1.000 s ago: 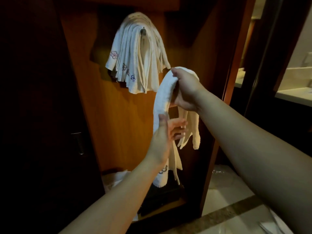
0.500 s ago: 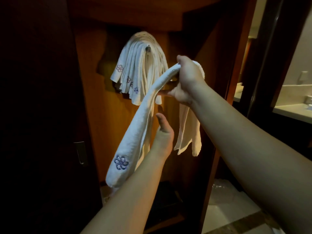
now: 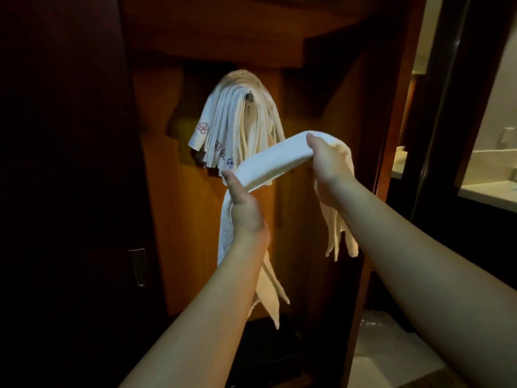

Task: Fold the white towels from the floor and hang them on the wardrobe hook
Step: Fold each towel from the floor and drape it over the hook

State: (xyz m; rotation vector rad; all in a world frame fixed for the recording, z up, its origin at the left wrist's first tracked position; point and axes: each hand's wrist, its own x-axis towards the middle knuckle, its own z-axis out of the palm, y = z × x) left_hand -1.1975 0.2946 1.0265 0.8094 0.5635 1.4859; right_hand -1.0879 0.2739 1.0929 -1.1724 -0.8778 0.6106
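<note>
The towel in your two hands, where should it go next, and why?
Probably lift the folded towel up and drape it over the hook. Both the left hand and right hand grip it stretched just below the hung towels.

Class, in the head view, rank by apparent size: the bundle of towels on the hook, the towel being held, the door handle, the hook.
1. Towel being held, though nearer the camera.
2. Hung bundle.
3. Door handle.
4. Hook.
</note>
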